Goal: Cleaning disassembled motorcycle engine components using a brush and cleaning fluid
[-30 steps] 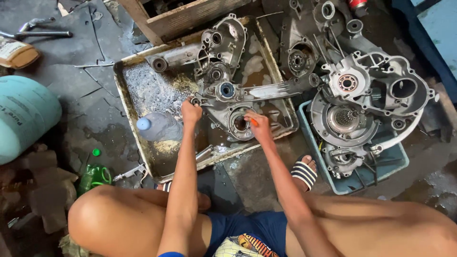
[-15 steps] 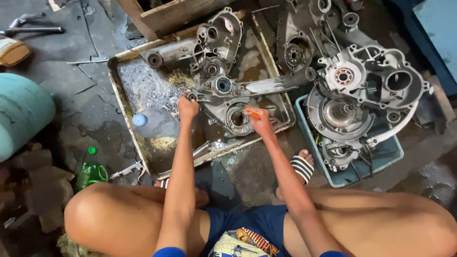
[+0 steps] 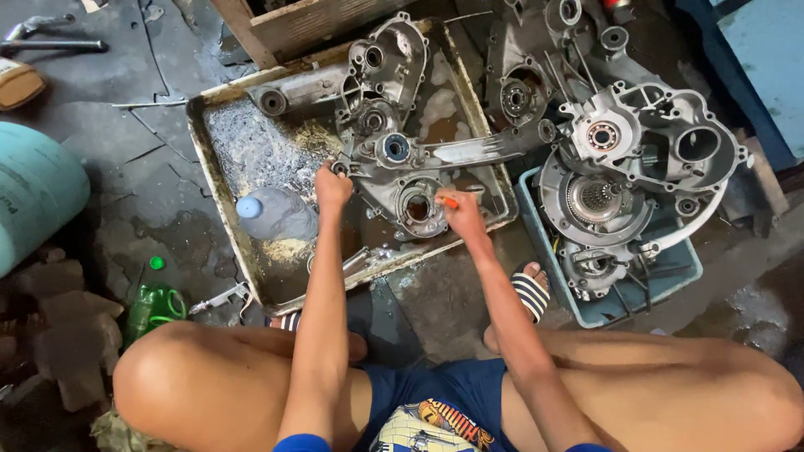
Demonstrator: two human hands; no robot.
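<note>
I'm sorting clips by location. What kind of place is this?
Probably a small engine repair workshop: engine casings soak in a greasy metal tray on a cracked floor, and more engine parts fill a blue crate.

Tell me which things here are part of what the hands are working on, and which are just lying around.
In use: left hand, right hand with orange tool, engine casing, metal tray.
Lying about: plastic bottle, green bottle, blue crate, teal cylinder.
</note>
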